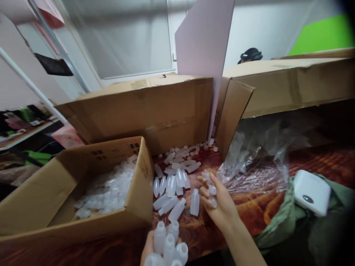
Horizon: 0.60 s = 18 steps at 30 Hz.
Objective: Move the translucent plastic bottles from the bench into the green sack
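Several translucent white plastic bottles (pixel 169 248) with open necks are bunched in my left hand (pixel 148 246) at the bottom of the view; most of that hand is hidden behind them. My right hand (pixel 222 205) is curled palm up around several small white plastic caps (pixel 212 190). One bottle (pixel 195 202) lies on the table just left of my right hand. More loose bottles (pixel 172 184) lie in a group beyond both hands. Behind that group, small white caps (pixel 180 151) are scattered along the foot of a cardboard wall.
An open cardboard box (pixel 140 199) on the left holds a heap of small translucent pieces. Cardboard boxes (pixel 177 111) stand at the back, beside a pale divider panel (pixel 202 48). Clear plastic bags (pixel 249 166) lie at right, near a white device (pixel 312 192) on green cloth. Someone's dark headwear (pixel 251 54) shows behind.
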Available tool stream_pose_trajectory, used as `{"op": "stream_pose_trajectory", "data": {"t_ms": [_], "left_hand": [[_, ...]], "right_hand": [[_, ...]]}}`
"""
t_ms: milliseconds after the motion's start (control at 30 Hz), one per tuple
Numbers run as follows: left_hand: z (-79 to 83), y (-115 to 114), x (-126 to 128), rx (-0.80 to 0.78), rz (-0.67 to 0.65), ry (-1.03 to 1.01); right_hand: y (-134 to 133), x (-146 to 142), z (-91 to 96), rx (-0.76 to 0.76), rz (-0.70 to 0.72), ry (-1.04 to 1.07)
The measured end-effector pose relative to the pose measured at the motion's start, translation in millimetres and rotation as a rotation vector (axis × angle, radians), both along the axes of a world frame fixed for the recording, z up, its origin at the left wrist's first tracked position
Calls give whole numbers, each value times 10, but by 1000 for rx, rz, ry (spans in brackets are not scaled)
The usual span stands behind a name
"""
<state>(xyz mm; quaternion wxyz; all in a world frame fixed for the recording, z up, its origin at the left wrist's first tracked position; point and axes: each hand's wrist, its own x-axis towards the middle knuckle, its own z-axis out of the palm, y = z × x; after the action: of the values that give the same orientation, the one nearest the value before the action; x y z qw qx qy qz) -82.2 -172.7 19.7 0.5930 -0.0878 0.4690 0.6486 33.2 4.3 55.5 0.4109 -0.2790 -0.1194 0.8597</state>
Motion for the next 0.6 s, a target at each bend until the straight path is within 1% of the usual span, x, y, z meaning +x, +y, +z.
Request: {"op": "stream_pose_trajectory", "data": {"t_ms": [67,100,167,200,267,333,367,400,467,533,600], "left_hand": [[41,37,39,-40,-16,-27],[57,57,67,-61,-15,-36],[82,98,143,-94,5,-23],[91,118,190,-104,21,10],[112,155,298,-115,41,131],[139,181,416,-114,33,255],[156,189,473,-106,21,291],[174,195,527,-95,3,299],[204,201,621,-86,-43,252],[210,199,698,-106,-94,196],[183,187,763,-147,-124,168]], "right_hand": [[-235,149,-84,187,26,-139],[-346,243,-114,310,68,-249],[-534,453,-126,577,198,-511],[-607,560,-104,705,268,-627],[-705,755,-14,945,368,-772],[-745,910,100,1202,433,-829],[-748,970,151,1305,463,-841],[-741,1021,193,1384,490,-854],[-710,1100,239,1478,516,-902],[-677,1160,238,1525,536,-955],[-661,1211,207,1553,571,-983]]}}
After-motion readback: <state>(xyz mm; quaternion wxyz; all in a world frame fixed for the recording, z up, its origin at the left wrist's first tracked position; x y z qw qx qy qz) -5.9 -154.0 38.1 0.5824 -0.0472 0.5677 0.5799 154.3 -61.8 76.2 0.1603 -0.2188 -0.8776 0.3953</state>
